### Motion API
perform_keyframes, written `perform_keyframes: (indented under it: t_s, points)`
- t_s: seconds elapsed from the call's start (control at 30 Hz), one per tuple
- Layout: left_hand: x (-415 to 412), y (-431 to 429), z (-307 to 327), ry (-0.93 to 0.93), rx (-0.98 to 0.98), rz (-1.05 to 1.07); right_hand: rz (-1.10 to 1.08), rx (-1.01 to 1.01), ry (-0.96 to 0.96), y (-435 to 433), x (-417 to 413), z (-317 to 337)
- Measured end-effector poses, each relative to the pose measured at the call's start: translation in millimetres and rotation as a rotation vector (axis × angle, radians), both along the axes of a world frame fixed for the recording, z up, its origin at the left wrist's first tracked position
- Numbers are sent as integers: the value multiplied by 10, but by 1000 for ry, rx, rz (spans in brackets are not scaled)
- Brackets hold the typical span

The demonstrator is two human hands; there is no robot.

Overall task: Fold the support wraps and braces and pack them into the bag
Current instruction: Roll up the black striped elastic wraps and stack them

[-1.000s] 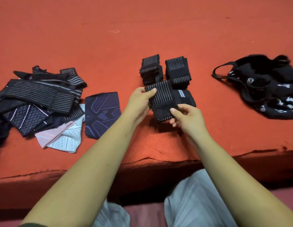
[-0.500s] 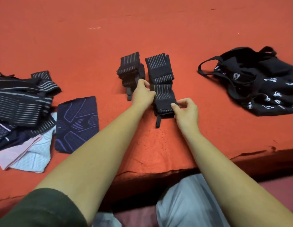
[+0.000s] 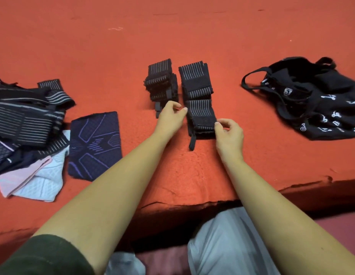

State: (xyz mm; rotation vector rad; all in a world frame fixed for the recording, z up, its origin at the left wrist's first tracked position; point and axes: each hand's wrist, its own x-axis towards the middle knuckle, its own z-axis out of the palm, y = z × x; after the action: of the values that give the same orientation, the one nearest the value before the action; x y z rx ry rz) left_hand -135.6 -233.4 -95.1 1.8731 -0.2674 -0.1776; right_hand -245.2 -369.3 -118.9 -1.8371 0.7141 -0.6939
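Fingers of the left hand (image 3: 170,118) are hanging loosely curled & empty beside the nearest folded wrap (image 3: 200,118) on the red mat (image 3: 192,36), while the right hand (image 3: 229,133) is meeting its rt edge w/ thumb & forefinger (pinch or touch unclear), prob. squaring it w/ the folded row (image 3: 195,80), well left of the bag (image 3: 311,100).

On the orange-red tabletop (image 3: 192,36) lie black wraps with pale thin stripes (image 3: 198,98), a navy brace with purple line patterning (image 3: 95,145), pink and white quilted braces (image 3: 33,179), and a black bag with white icons (image 3: 321,104).
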Motion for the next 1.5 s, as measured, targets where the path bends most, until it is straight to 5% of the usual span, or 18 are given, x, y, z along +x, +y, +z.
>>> perform_keyframes:
  t_s: [0.23,0.53,0.77,1.1,1.5]
  points:
    - [-74,1156,355,-134,132,-58,36,-126,-17,78,-142,418]
    - [-201,2744,368,-359,458,206,512,-189,71,1711,444,675]
    - [-276,3681,-11,-439,689,403,764,-199,311,2577,986,563]
    - [-221,3900,-325,-545,604,368,825,220,281,3416,1577,523]
    - [-229,3906,-352,-535,559,367,703,400,146,3507,1545,552]
